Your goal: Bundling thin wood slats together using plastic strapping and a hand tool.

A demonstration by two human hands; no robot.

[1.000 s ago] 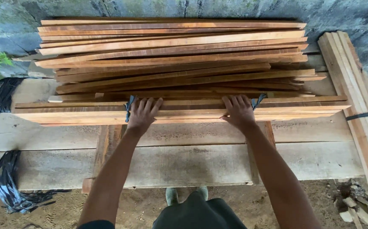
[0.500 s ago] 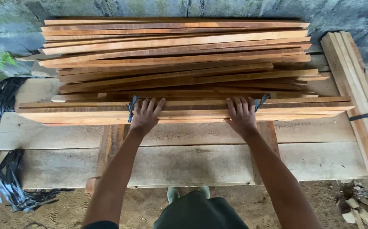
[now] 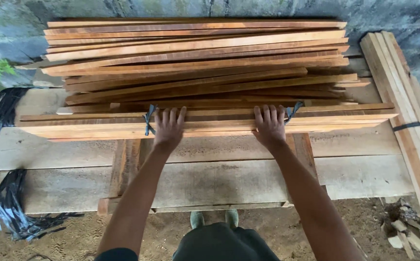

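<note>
A strapped bundle of long reddish wooden slats (image 3: 219, 122) lies across wide pale planks (image 3: 355, 145). My left hand (image 3: 168, 127) rests flat on top of the bundle near its left dark strap (image 3: 148, 121), fingers spread. Just left of the right dark strap (image 3: 293, 111), my right hand (image 3: 269, 124) lies the same way, palm down. Neither hand curls around a slat. Behind the bundle sits a loose pile of more slats (image 3: 195, 58).
A second strapped bundle of pale boards (image 3: 403, 106) runs along the right side. Black strapping (image 3: 11, 208) hangs at the left. A rough stone wall (image 3: 7, 29) stands behind the pile. Sandy ground with wood scraps (image 3: 403, 237) lies below, and my shoes (image 3: 213, 219) show under the planks.
Both hands have stayed flat on the strapped bundle; the view has shifted only slightly.
</note>
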